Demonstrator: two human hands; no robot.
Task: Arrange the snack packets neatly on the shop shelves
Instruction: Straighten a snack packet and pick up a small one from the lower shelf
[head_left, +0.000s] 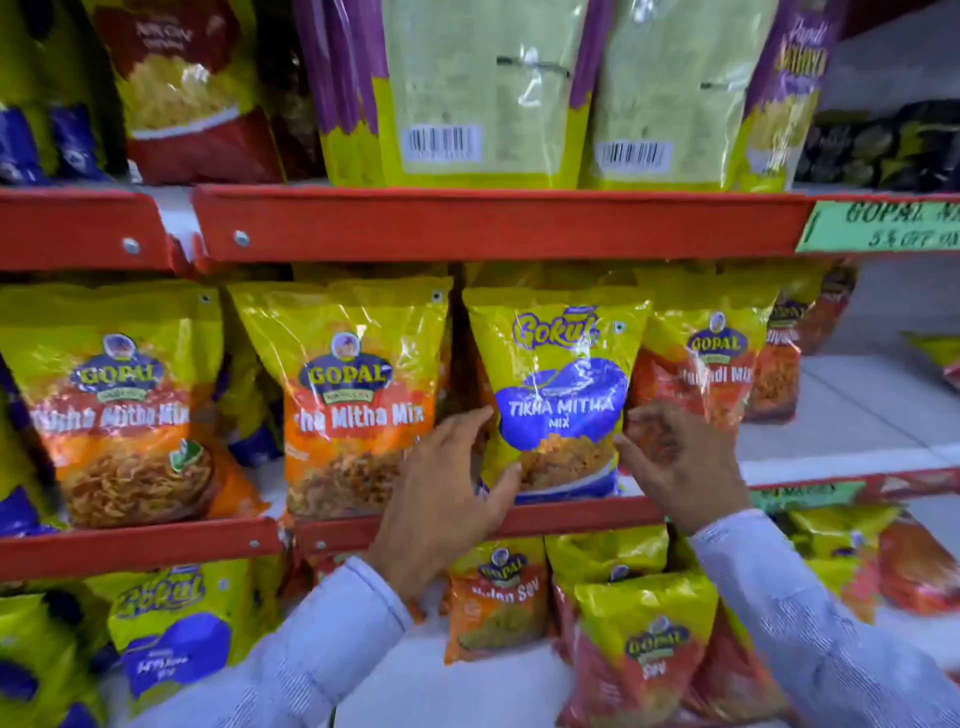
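A yellow and blue Gokul Tikha Mitha Mix packet (558, 384) stands upright on the middle shelf (571, 512) between orange Gopal packets. My left hand (447, 488) touches its lower left edge, thumb on the front and fingers spread. My right hand (680, 462) is at its lower right edge, fingers curled against the packet's side and partly over the red Gopal packet (701, 364) beside it. Two Gopal Tikha Mitha Mix packets (358, 400) (119, 410) stand further left on the same shelf.
The upper shelf (498, 223) holds tall green-backed packets (483, 93) showing barcodes. Below, the lower shelf carries Gopal Sev packets (644, 654) and a Gokul packet (176, 634). Bare white shelf surface (852, 405) lies at the right, and a green price label (883, 226) hangs on the upper rail.
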